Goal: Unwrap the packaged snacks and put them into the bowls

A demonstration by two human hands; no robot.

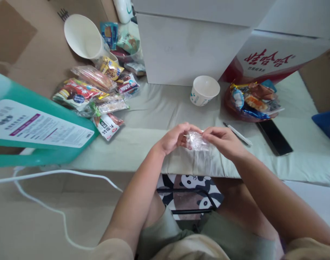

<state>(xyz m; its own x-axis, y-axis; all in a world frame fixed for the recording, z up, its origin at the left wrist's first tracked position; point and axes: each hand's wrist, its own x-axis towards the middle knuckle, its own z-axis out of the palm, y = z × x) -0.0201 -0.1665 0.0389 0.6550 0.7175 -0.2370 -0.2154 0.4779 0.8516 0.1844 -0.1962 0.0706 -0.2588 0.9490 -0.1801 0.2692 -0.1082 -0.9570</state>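
One clear wrapper (197, 141), pinched by left hand (175, 138), right hand (221, 141), two cups (205, 90).

Low surface under a pale green cloth (159, 108). On it: small white paper cup (205, 90), upright; red dish (235, 110) of wrapped snacks, right; white pen (237, 134) and black phone (274, 137) just beside the dish; a heap of snack packets (94, 94) at left; a white carton (186, 47) standing behind.
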